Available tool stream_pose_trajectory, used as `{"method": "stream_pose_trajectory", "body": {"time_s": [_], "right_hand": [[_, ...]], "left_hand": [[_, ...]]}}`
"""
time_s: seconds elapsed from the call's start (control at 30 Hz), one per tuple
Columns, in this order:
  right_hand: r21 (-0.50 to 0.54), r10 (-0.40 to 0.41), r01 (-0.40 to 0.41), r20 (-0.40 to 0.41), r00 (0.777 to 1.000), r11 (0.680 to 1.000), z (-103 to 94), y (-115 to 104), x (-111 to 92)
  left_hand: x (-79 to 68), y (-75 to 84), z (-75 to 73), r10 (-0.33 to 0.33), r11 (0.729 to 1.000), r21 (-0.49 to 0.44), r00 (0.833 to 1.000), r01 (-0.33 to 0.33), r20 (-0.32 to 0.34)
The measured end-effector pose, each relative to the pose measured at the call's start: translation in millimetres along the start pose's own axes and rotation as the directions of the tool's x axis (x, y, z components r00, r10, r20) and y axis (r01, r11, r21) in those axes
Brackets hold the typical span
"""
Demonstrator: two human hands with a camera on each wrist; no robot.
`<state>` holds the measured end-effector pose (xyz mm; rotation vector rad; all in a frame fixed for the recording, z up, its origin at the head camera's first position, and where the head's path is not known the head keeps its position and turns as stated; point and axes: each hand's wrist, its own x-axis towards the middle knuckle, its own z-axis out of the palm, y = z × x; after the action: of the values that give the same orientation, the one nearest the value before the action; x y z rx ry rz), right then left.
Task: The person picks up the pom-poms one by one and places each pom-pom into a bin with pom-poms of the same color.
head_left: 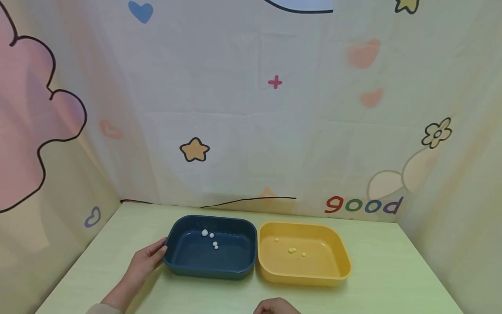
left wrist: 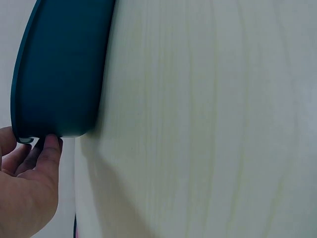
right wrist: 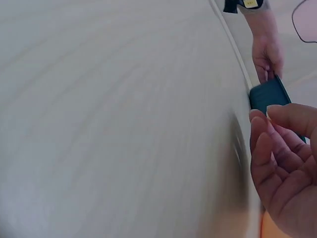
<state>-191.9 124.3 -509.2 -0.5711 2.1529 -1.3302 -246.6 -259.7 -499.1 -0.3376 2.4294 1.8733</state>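
My left hand (head_left: 144, 264) grips the left end of a dark blue tray (head_left: 209, 272), thumb at the rim and fingers beneath it in the left wrist view. Several small white balls (head_left: 205, 233) lie inside that tray. At the bottom edge of the head view is my right hand (head_left: 276, 306), partly cut off, in front of a yellow tray (head_left: 302, 279). Its thumb meets the index fingertip (right wrist: 257, 116) in the right wrist view, and the other fingers curl. Whether something tiny sits between them is unclear. Small yellow balls (head_left: 291, 250) lie in the yellow tray.
Both trays stand side by side, nearly touching, on a pale green-yellow table (head_left: 372, 261). A printed curtain (head_left: 251, 131) hangs behind the table and along both sides.
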Motion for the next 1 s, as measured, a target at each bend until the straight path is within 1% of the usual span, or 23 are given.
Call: {"method": "stream_pose_trajectory", "body": {"time_s": [0.07,0.1,0.17,0.27,0.33,0.43,0.47,0.57,0.67,0.83,1.0], "right_hand": [[0.043,0.035,-0.035,-0.005,0.999,0.998,-7.9,0.0,-3.5],[0.068,0.066,-0.065,-0.008,0.998,0.996,-11.9,-0.5,-5.1],[0.092,0.104,-0.103,-0.01,0.995,0.99,-20.5,-1.4,-8.5],[0.13,0.183,-0.181,0.003,0.983,0.975,-34.3,-4.6,-13.8],[0.149,0.207,-0.205,0.001,0.978,0.967,-43.1,-7.9,-18.0],[0.168,0.192,-0.188,-0.007,0.981,0.968,-57.2,-13.4,-22.9],[0.172,0.161,-0.154,-0.03,0.986,0.973,-60.7,-14.7,-24.6],[0.15,0.115,-0.105,-0.063,0.991,0.983,-73.6,-18.8,-28.3],[0.138,0.099,-0.087,-0.086,0.991,0.987,-85.6,-22.5,-31.4],[0.123,0.071,-0.06,-0.083,0.994,0.991,-107.5,-32.6,-33.7],[0.137,0.057,-0.049,-0.054,0.997,0.989,-132.4,-45.7,-32.8]], "left_hand": [[-0.3,-0.3,-0.2,0.002,1.0,0.001,1.0,-0.002,-0.001],[-0.6,-0.4,-0.2,0.003,1.0,0.002,1.0,-0.003,-0.001],[-0.9,-0.9,-0.4,0.003,1.0,0.003,1.0,-0.003,-0.003],[-1.0,-1.2,-0.5,0.003,1.0,0.008,1.0,-0.003,-0.004],[-1.1,-1.1,-0.3,0.005,1.0,0.009,1.0,-0.005,-0.001],[-1.4,-0.5,-0.3,0.004,1.0,0.014,1.0,-0.004,-0.001],[-1.6,-0.3,-0.4,0.002,1.0,0.013,1.0,-0.002,-0.002],[-1.7,0.4,-0.7,0.0,1.0,0.012,1.0,0.0,0.001],[-1.5,1.3,-0.6,0.0,1.0,0.014,1.0,0.0,0.004],[-1.2,1.9,-0.3,0.0,1.0,0.016,1.0,0.0,0.008],[-1.0,1.6,0.1,0.002,1.0,0.014,1.0,-0.002,0.006]]}}
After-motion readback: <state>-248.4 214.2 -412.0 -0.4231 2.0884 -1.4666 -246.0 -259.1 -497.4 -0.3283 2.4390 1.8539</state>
